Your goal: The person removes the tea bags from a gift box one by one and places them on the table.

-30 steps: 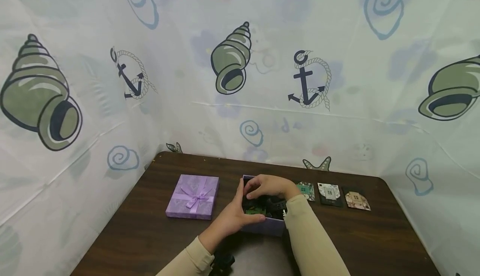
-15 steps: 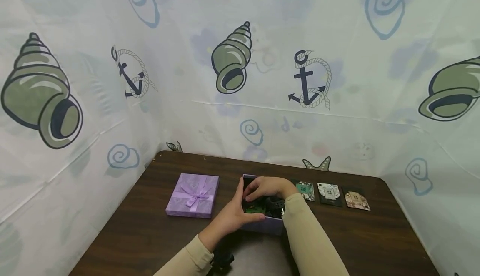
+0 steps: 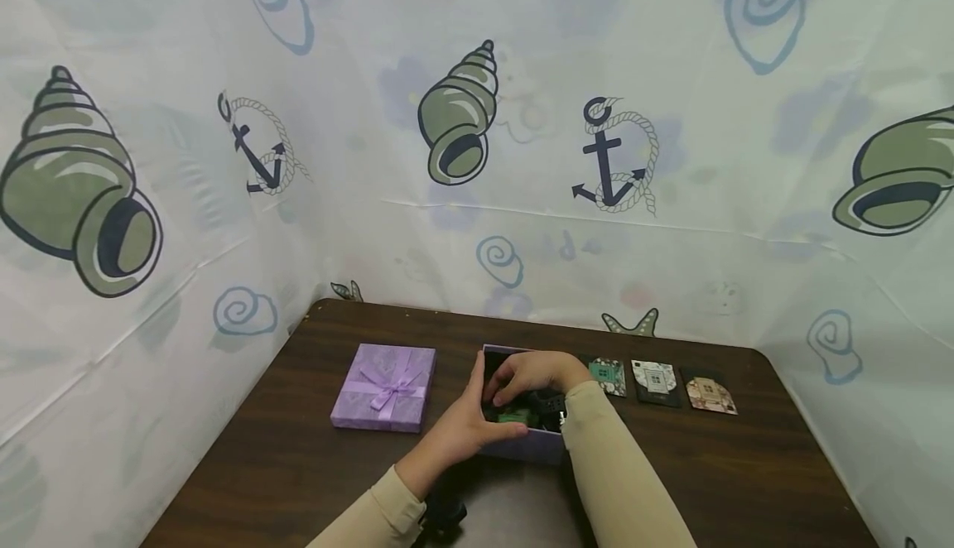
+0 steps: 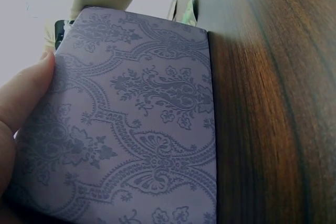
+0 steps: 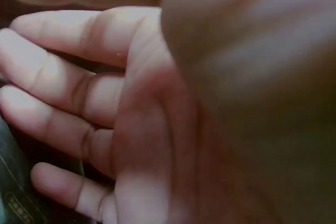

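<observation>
1. Open lilac box [image 3: 522,444] standing near the middle of the dark wooden bench [image 3: 261,465], its patterned side wall filling the left wrist view [image 4: 136,129].
2. Left hand [image 3: 465,424] holding the box's left and near side; thumb laid along the near rim, fingers up against the left wall. Grip grasping the box.
3. Right hand [image 3: 532,370] reaching down into the box from above, fingers [image 5: 63,93] curled over the dark and green pieces [image 3: 514,417] inside. Cannot tell whether that grip pinches one of the pieces or only touches them; right wrist view too close and blurred to settle it.
4. Lilac lid [image 3: 385,388] with a ribbon bow lying flat on the bench, left of the box and apart from it.
5. Three small cards [image 3: 656,382] with house pictures lying in a row on the bench to the right of the box, side by side, the nearest one just beyond the right wrist.
6. Beige sleeves [image 3: 626,482] on both forearms.
7. Sheet printed with shells and anchors [image 3: 611,159] hanging behind and beside the bench.
</observation>
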Available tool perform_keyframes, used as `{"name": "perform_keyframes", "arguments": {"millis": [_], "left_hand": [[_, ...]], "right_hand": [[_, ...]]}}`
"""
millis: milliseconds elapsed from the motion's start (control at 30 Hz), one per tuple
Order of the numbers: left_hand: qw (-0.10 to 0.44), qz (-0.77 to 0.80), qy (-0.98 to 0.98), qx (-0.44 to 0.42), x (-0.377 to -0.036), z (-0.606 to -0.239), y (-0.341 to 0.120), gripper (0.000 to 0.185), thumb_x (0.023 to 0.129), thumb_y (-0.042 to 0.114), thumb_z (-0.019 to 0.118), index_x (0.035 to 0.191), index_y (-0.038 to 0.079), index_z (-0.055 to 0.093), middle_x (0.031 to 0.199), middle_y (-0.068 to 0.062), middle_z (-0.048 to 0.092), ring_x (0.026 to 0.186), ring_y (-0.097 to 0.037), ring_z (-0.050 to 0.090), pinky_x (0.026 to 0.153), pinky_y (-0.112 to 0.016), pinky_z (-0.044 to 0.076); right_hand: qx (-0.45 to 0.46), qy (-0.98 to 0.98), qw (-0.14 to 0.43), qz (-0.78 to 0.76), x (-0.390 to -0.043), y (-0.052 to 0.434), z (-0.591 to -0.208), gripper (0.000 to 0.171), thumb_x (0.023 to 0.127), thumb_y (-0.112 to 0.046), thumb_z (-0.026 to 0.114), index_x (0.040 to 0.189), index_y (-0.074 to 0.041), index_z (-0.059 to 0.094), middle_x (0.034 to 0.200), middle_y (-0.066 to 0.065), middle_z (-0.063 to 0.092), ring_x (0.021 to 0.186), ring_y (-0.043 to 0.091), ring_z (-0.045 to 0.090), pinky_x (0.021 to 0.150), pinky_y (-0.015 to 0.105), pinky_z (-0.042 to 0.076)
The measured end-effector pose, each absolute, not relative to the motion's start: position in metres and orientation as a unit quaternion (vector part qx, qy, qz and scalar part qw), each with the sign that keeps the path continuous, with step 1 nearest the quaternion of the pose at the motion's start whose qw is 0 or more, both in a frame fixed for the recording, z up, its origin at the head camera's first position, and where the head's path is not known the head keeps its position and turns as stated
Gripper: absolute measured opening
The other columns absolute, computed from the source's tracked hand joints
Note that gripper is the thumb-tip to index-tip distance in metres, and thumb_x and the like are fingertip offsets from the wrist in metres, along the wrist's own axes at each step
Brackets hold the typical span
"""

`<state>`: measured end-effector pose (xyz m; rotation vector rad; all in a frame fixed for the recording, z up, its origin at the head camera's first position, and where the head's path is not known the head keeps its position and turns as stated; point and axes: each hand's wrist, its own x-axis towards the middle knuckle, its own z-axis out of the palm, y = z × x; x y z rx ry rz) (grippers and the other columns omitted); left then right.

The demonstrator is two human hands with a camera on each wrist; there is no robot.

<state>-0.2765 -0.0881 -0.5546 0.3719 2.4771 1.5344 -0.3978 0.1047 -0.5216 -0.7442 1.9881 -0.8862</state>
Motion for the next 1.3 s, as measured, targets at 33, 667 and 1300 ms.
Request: {"name": "perform_keyframes", "arguments": {"millis": [33, 667, 1300], "left_hand": [[0.103, 0.521, 0.838, 0.124, -0.2762, -0.5544, -0.0882, 0.140, 0.088, 0.056, 0.090, 0.174, 0.034, -0.019, 0.179, -0.029, 0.021, 0.157, -0.049, 0.042, 0.119, -0.068, 0.043], [0.109, 0.523, 0.836, 0.128, -0.2757, -0.5536, -0.0904, 0.139, 0.087, 0.059, 0.089, 0.173, 0.037, -0.019, 0.179, -0.026, 0.022, 0.150, -0.046, 0.053, 0.114, -0.065, 0.049], [0.104, 0.531, 0.830, 0.136, -0.2776, -0.5546, -0.0908, 0.140, 0.087, 0.059, 0.089, 0.174, 0.031, -0.017, 0.182, -0.021, 0.014, 0.161, -0.046, 0.037, 0.123, -0.069, 0.038]], "right_hand": [[-0.296, 0.789, 0.408, -0.352, -0.3978, 0.1047, -0.5218, 0.030, 0.103, -0.019, 0.076, 0.131, -0.010, 0.080, 0.128, -0.001, 0.078, 0.117, 0.014, 0.073, 0.107, 0.042, 0.059], [-0.312, 0.795, 0.368, -0.367, -0.3978, 0.1051, -0.5212, 0.018, 0.107, -0.026, 0.069, 0.098, -0.011, 0.072, 0.084, -0.004, 0.057, 0.074, 0.014, 0.048, 0.071, 0.030, 0.043], [-0.312, 0.765, 0.354, -0.438, -0.3995, 0.1085, -0.5204, 0.023, 0.106, -0.026, 0.075, 0.124, -0.012, 0.069, 0.127, 0.001, 0.063, 0.113, 0.015, 0.058, 0.100, 0.034, 0.051]]}}
